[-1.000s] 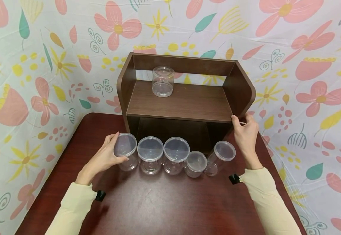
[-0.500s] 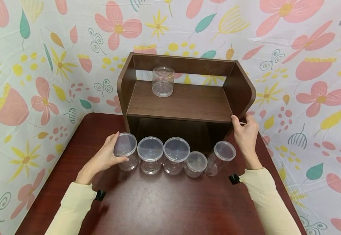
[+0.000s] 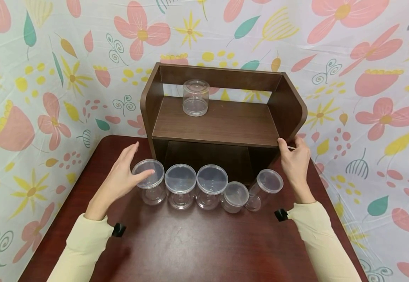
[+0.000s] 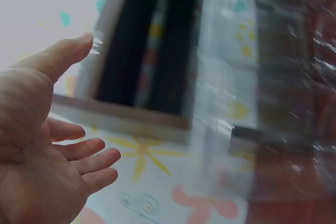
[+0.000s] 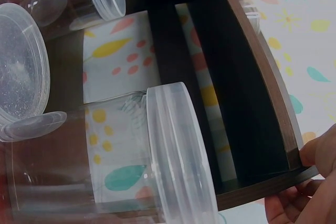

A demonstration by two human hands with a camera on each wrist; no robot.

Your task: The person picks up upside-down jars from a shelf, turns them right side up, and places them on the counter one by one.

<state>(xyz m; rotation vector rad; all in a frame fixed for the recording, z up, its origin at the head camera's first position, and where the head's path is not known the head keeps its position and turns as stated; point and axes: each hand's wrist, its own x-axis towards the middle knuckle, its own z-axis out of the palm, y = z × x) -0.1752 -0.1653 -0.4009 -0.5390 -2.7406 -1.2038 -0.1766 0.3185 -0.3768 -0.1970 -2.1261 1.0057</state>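
My left hand (image 3: pixel 118 178) is apart from the leftmost clear lidded jar (image 3: pixel 153 194), thumb and fingers spread beside it. In the left wrist view that hand (image 4: pixel 50 156) holds nothing, and a blurred clear jar (image 4: pixel 226 103) fills the right side. At the right, my right hand (image 3: pixel 295 164) grips the front edge of the brown two-tier shelf (image 3: pixel 215 121) at its side panel. The right wrist view has the thumb and fingers (image 5: pixel 310 153) around that shelf corner. Two wide jars (image 3: pixel 180 180) (image 3: pixel 211 180), a short jar (image 3: pixel 234 196) and a tall narrow jar (image 3: pixel 269 182) continue the row.
One clear jar (image 3: pixel 195 102) stands upside down on the upper shelf, left of centre. Behind the row lies the dark lower compartment (image 3: pixel 208 156). Everything stands on a dark red table (image 3: pixel 197 246), with floral cloth (image 3: pixel 366 98) behind and at the sides.
My left hand has let go of the leftmost jar and moved a little left, its fingers spreading. The right hand, the shelf and the jars hold their places.
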